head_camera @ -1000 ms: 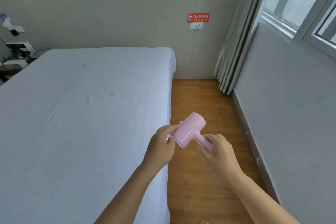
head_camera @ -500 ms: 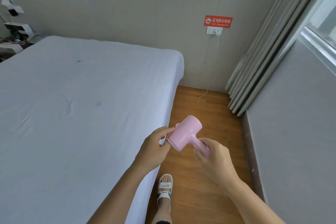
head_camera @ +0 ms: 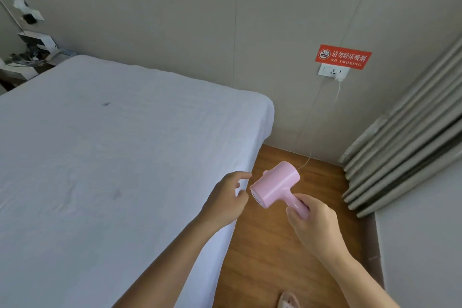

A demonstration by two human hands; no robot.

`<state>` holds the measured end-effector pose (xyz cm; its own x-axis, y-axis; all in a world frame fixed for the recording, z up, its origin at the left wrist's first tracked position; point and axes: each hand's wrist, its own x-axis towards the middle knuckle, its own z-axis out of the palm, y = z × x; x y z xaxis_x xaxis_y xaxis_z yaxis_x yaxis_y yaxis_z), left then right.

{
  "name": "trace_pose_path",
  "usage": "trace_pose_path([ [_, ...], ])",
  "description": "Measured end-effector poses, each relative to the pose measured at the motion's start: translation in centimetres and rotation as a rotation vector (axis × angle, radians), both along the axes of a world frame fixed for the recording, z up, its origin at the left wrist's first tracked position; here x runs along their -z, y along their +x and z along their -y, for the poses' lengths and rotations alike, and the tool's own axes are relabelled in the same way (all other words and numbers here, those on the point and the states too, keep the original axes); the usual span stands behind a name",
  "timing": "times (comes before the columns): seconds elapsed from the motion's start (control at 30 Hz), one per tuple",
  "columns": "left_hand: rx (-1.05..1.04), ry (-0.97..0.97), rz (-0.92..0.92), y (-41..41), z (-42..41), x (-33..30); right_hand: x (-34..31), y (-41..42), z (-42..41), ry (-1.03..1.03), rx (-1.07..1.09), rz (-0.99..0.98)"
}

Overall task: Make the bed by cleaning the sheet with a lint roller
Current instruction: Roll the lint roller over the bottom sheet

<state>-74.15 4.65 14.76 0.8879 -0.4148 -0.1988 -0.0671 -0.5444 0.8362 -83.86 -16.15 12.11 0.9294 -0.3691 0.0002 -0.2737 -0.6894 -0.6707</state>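
Stood at right edge of bed (head_camera: 105, 157), over wood floor (head_camera: 270, 245). Right hand (head_camera: 312, 222) curled round handle of pink roller (head_camera: 275, 185), held in air just right of the mattress corner, drum pointing left. Left hand (head_camera: 225, 197) loose, fingers relaxed, holding nothing, fingertips just beside drum's near end, apart from it. Sheet (head_camera: 150, 120) white, lightly creased, with small dark specks far-left and mid-bed. Sign (head_camera: 343, 56) and socket (head_camera: 332, 72) on far wall, curtain (head_camera: 405, 147) at right. Roller judged light, rigid plastic, easy one-handed; best gripped at handle, drum cover likely to come off first. Sheet soft, likely to bunch under hard strokes.
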Motion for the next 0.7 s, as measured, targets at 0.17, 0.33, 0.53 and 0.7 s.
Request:
trace_pose_path([
  [0.17,-0.085,0.076,-0.024,8.7,5.1,3.1,2.8,11.0,7.8,0.039,-0.083,-0.015],
  [0.33,-0.228,0.204,-0.069,17.4,9.7,4.4,4.1,21.8,15.8,0.047,-0.245,-0.063],
  [0.53,-0.453,0.174,-0.12,23.9,13.7,3.6,4.4,31.6,22.9,0.011,-0.371,-0.205],
  [0.7,-0.51,0.186,-0.156,28.5,14.5,5.9,7.1,38.5,25.0,0.029,-0.405,-0.296],
])
